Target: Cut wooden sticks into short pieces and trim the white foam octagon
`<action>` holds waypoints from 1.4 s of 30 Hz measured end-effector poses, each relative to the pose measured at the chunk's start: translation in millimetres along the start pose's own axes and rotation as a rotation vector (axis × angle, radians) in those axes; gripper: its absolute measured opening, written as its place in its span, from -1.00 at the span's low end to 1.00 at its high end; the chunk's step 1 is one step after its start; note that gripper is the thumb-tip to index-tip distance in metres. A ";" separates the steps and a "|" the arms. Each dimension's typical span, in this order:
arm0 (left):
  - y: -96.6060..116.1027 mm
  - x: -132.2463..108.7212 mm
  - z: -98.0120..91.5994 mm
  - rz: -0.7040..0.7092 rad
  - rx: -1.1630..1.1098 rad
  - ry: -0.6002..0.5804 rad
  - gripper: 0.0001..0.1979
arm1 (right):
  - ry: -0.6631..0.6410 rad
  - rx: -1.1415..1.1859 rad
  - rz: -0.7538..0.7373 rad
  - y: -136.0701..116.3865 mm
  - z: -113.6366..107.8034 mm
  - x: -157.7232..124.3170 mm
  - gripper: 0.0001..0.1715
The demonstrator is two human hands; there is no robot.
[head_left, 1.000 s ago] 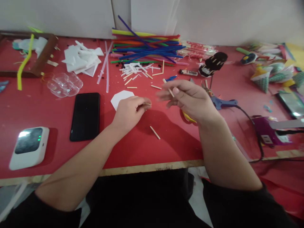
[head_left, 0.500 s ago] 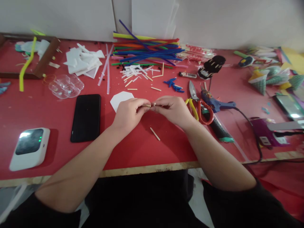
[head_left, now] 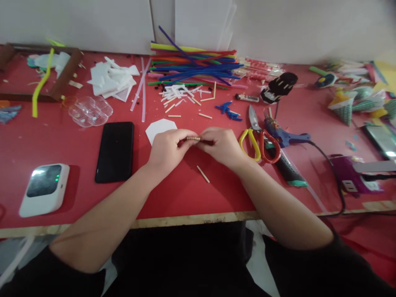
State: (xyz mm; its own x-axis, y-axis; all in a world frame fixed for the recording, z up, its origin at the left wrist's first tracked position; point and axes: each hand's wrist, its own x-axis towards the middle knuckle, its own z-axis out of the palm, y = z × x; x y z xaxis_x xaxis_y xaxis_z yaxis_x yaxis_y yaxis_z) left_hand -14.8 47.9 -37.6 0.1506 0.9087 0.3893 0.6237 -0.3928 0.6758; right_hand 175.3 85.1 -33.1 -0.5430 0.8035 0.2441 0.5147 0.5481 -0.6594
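Observation:
My left hand (head_left: 168, 150) is closed, thumb and fingers pinching a row of short wooden sticks (head_left: 192, 138) laid side by side, their cut ends facing me. My right hand (head_left: 221, 144) pinches at the right end of that row, its fingertips meeting those of the left. The fingers hide most of the sticks' length. One loose wooden stick (head_left: 203, 174) lies on the red tabletop below the hands. Behind my left hand is a white paper piece (head_left: 159, 127) with cut corners, partly covered.
Scissors (head_left: 255, 134) and a blue glue gun (head_left: 286, 136) with a cord lie right of my hands. A black phone (head_left: 114, 152) and a white device (head_left: 45, 189) are at left. Colourful pipe cleaners (head_left: 194, 66), white scraps (head_left: 113, 80) and blue pieces (head_left: 228, 111) lie farther back.
The separate stick in my right fingers has come left against the row in my left hand, closing the small gap. The whole view has shifted slightly.

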 end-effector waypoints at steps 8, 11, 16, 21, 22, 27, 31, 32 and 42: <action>0.4 -2.7 1.3 -0.053 -0.072 0.018 -0.84 | 0.024 -0.029 0.065 1.5 1.6 -1.4 -0.93; 1.7 -1.5 -0.7 -0.016 -0.048 -0.010 -0.92 | 0.015 -0.044 0.051 1.4 0.9 -1.5 -0.87; 1.7 0.2 -3.2 0.069 -0.014 -0.066 -0.83 | 0.006 -0.034 0.036 -0.1 -1.4 -1.5 -0.72; 1.2 1.5 -2.5 0.094 0.023 -0.075 -0.87 | 0.004 -0.036 0.056 -1.4 -0.9 -1.9 -0.78; 1.2 1.8 -2.0 0.099 0.031 -0.074 -0.87 | 0.008 -0.043 0.060 -1.3 -0.4 -2.1 -0.80; 0.7 2.9 0.2 0.106 0.052 -0.068 -0.86 | 0.011 -0.077 0.058 -0.5 1.9 -2.7 -0.92; 0.6 2.8 1.0 0.112 0.067 -0.080 -0.85 | 0.002 -0.092 0.067 -0.9 3.5 -1.7 -0.91; 0.8 2.8 1.0 0.115 0.066 -0.081 -0.85 | -0.007 -0.097 0.072 -1.1 3.0 -1.4 -0.91; 3.0 4.6 1.2 0.101 0.057 -0.078 -0.87 | -0.230 -0.327 0.157 -24.6 -38.7 -15.3 -0.74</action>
State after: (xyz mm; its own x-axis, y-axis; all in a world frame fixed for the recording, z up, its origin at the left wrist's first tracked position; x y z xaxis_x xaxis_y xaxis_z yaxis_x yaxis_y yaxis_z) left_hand -11.4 51.1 -34.5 0.2721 0.8742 0.4022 0.6447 -0.4759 0.5982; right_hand 196.6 68.2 6.9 -0.5559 0.8307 -0.0303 0.7660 0.4977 -0.4069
